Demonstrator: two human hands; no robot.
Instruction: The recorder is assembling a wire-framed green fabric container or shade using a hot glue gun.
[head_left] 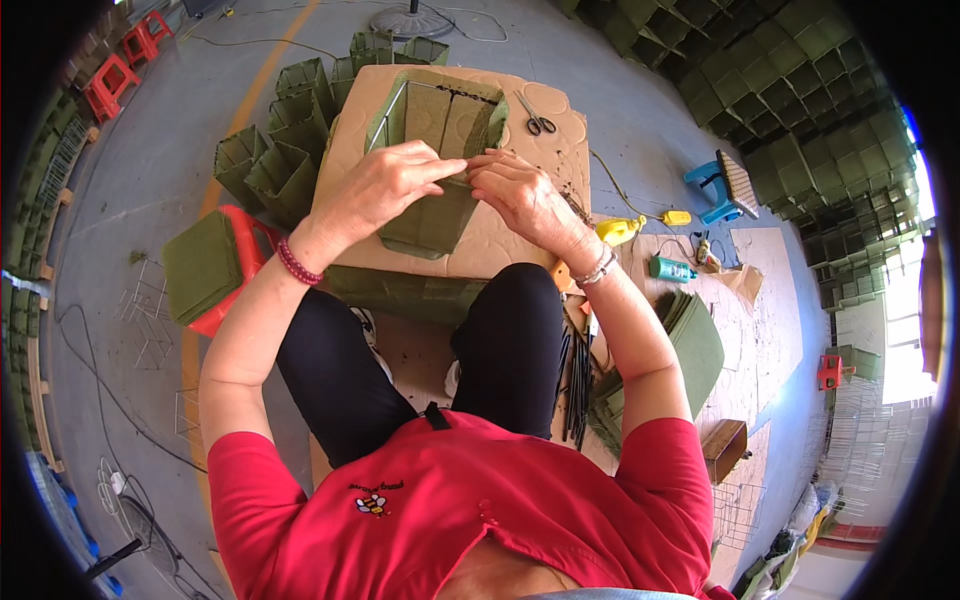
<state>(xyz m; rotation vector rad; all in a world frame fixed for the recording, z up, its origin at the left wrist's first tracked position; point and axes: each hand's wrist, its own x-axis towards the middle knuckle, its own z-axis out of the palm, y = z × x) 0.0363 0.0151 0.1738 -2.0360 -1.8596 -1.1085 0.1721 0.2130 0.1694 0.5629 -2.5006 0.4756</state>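
Green box (428,222) is apparently being worked at its rim, pinched by left hand (390,180) and right hand (525,195), steadiness probably needed next.

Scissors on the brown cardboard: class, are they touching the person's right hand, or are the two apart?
Apart. The head view shows it: a strip of cardboard lies visible between the scissors' handles and the right hand.

We see green fabric box (430,215), open-mouthed, wire frame (397,100) showing along left side, resting on cardboard-covered surface (350,120); middle partly hidden, exact tilt unclear to us.
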